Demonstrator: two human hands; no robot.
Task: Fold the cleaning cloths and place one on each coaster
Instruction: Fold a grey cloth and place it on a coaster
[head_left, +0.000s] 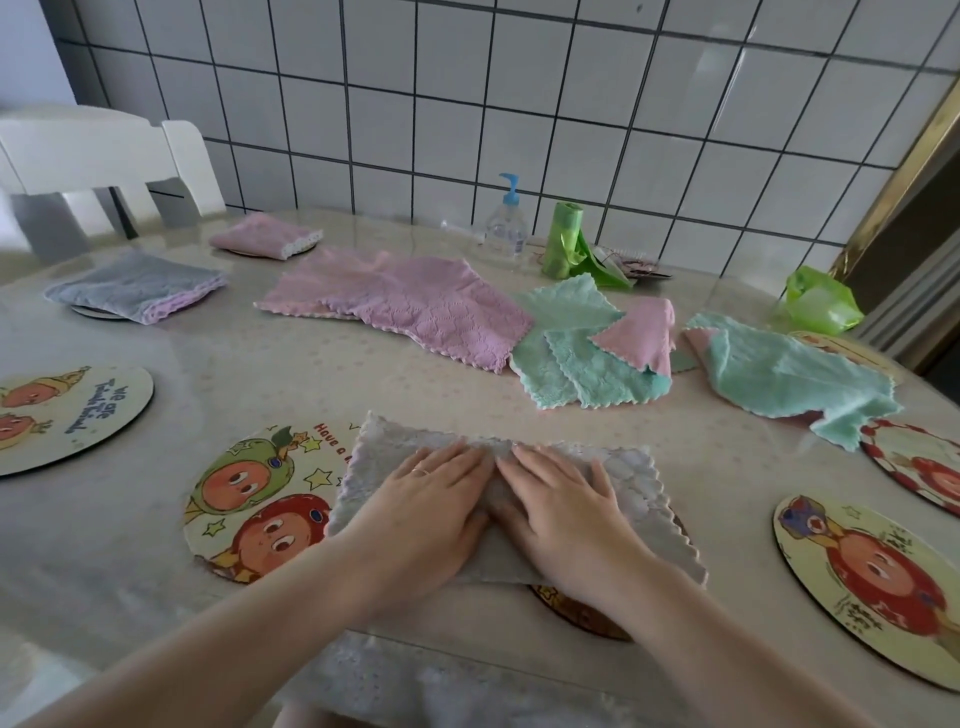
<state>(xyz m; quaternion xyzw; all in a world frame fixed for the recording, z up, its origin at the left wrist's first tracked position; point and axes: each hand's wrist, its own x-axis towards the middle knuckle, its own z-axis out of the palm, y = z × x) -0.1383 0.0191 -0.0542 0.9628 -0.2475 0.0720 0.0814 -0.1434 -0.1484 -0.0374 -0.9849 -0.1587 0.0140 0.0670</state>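
Table (260, 358), tiled wall: two cloths done, folding a third.
Left hand (431, 499), right hand (561, 504) flat, side by side, pressing grey cloth (623, 478); beyond it, unfolded pile (447, 306).

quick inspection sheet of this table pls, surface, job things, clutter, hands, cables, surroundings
surface: table under a glossy patterned cover
job's things: grey cloth flat under both hands, overlapping the fruit coaster; folded grey-purple cloth and folded pink cloth each on a coaster; pink cloth and green cloths unfolded
clutter: pump bottle, green bag roll, green bag
grippers: left hand and right hand press flat on the grey cloth
cables: nothing seen
surroundings: tiled wall, white chair
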